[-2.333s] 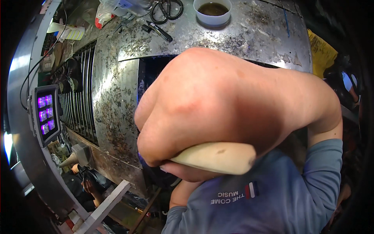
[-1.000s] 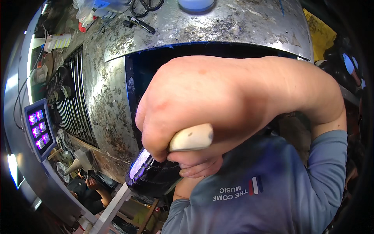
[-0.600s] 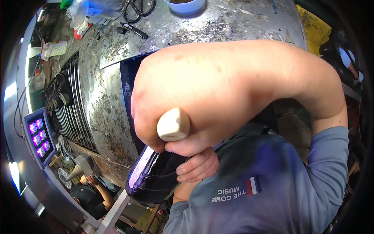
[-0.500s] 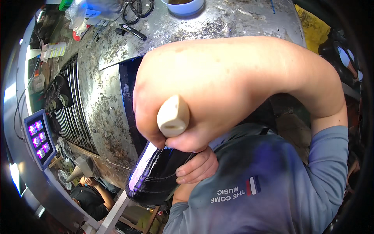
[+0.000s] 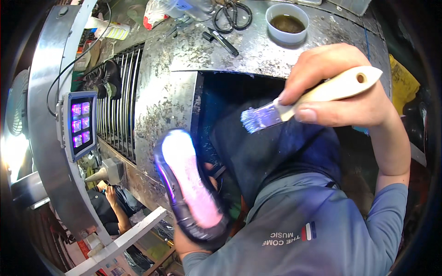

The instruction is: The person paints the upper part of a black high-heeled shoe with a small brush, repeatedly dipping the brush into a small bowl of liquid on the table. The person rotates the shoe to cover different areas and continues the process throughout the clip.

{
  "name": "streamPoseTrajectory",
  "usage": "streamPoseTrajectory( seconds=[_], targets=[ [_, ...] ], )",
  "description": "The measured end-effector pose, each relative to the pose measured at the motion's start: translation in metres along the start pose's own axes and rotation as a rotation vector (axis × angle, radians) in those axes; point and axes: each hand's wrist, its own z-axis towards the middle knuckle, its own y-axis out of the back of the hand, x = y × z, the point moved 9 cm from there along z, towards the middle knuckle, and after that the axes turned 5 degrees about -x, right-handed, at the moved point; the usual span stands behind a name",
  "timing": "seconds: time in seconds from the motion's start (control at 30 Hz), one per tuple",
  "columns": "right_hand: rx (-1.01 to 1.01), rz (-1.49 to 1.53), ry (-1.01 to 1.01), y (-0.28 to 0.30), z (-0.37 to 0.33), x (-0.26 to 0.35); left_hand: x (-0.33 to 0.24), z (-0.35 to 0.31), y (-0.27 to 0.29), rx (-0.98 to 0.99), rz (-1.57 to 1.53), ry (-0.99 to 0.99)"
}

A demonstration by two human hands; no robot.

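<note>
A black shoe upper [image 5: 167, 179] is held with its underside facing up, and a pale pink-white bottom [image 5: 189, 177] glows under the light. My left hand [image 5: 182, 241] grips it from behind and below; most of that hand is hidden by the shoe, with fingertips showing at its right side. In my right hand [image 5: 328, 66] is a flat paintbrush [image 5: 338, 87] with a cream handle, pinched between thumb and fingers. Its wet-looking bristles point left, apart from the shoe and to its upper right.
On the metal workbench [image 5: 184, 55] stand a bowl of brown liquid [image 5: 286, 26], black-handled scissors [image 5: 231, 17] and a black marker [image 5: 223, 42]. A purple-lit lamp panel [image 5: 81, 123] and metal bars [image 5: 124, 101] are at left. Another person [image 5: 115, 207] sits beyond a white rail [image 5: 122, 241].
My right hand has lifted off the shoe and moved right with the paintbrush, whose bristles now show. The shoe has turned so its underside faces up. The view has shifted.
</note>
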Motion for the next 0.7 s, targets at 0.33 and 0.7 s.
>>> streamPoseTrajectory(
  seconds=[0.33, 0.7],
  targets=[
    [-0.087, -0.078, -0.049, 0.021, -0.021, -0.016, -0.228, 0.094, 0.029, -0.462, 1.317, -0.166],
    [-0.283, -0.266, -0.246, 0.053, -0.037, -0.027, -0.392, 0.315, 0.115, -0.78, 1.617, -0.522]
  ],
)
